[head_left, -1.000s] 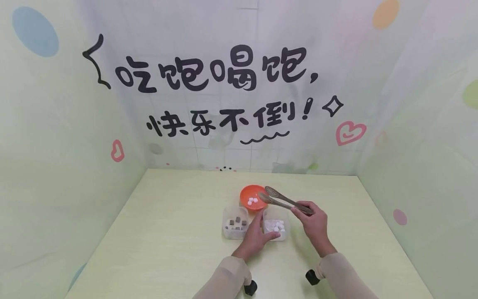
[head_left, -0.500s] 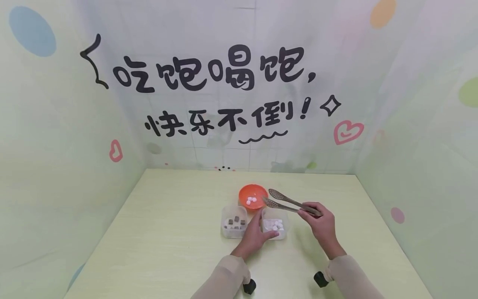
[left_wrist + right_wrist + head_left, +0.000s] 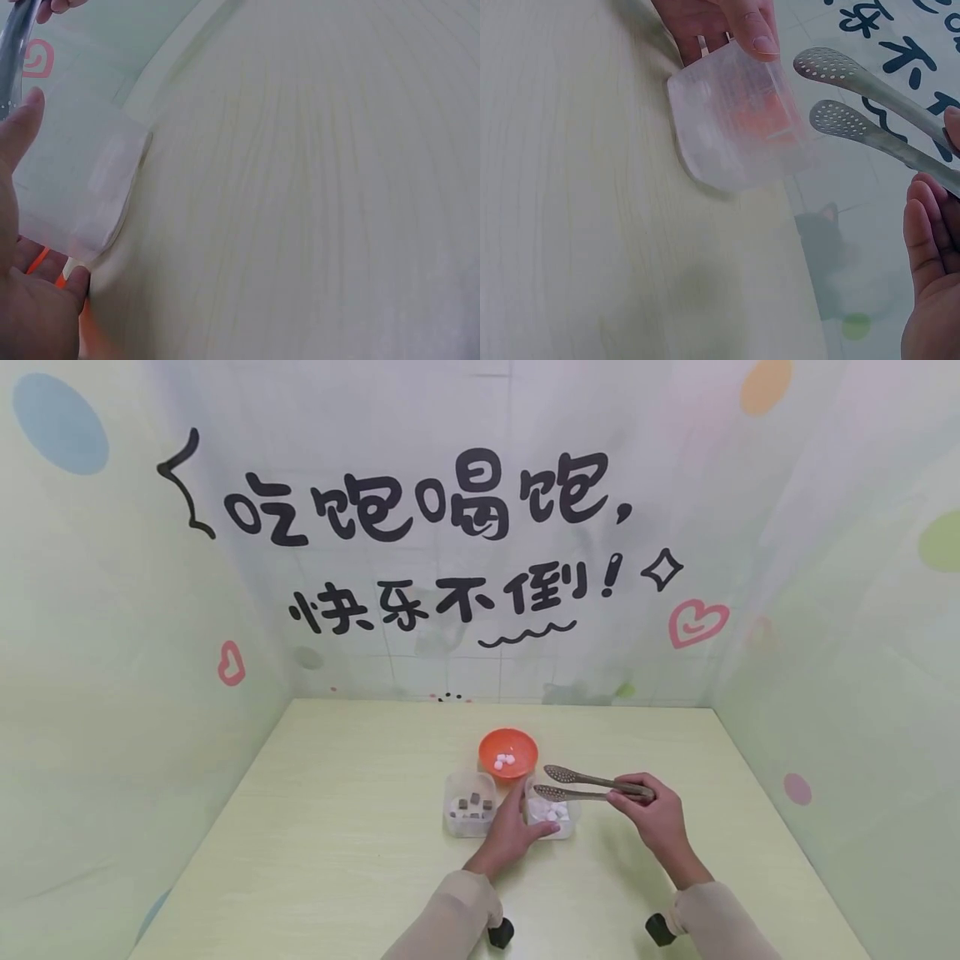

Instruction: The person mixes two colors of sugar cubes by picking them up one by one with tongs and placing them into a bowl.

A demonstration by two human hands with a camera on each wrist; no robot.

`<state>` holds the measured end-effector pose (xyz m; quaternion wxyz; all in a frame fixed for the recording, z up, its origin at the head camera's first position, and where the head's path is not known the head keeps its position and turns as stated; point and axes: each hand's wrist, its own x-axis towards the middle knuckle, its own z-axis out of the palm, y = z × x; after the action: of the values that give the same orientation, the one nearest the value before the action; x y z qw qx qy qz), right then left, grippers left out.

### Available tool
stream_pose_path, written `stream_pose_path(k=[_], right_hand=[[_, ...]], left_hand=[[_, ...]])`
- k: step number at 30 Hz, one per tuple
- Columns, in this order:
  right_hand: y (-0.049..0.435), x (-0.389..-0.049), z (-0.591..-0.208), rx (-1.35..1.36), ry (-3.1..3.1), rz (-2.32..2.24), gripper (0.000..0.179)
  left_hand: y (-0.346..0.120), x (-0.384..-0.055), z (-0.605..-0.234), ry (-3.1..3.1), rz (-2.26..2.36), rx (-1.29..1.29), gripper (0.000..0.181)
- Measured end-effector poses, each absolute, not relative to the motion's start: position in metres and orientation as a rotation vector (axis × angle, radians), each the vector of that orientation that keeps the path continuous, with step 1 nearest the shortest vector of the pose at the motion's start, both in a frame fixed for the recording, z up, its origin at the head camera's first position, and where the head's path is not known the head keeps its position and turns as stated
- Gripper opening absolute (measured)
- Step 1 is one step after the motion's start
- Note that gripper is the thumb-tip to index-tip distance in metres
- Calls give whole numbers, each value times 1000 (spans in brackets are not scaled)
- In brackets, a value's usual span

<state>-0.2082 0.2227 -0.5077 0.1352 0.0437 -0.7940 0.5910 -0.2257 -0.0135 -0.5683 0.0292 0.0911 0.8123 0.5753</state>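
My left hand grips a clear plastic container at its left side, thumb along the front; small white pieces lie inside. In the left wrist view, that container sits between the thumb and fingers. My right hand holds metal tongs with perforated ends. Their ends are spread apart above the container, with nothing visible between them, as the tongs also show in the right wrist view. Behind the container stands an orange bowl with a few white pieces in it.
A second clear container with several brownish-grey cubes stands left of my left hand. The pale wooden tabletop ends at a printed back wall, with side walls left and right.
My right hand has moved right and toward me with the tongs, whose ends went from over the orange bowl to above the right container. My left hand has kept its grip.
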Motion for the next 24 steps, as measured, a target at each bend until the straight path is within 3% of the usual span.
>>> stream_pose_path(k=[24], right_hand=[[226, -210, -505, 139, -2409, 1623, 30]], left_hand=[[-14, -225, -567, 2507, 1753, 262, 97]])
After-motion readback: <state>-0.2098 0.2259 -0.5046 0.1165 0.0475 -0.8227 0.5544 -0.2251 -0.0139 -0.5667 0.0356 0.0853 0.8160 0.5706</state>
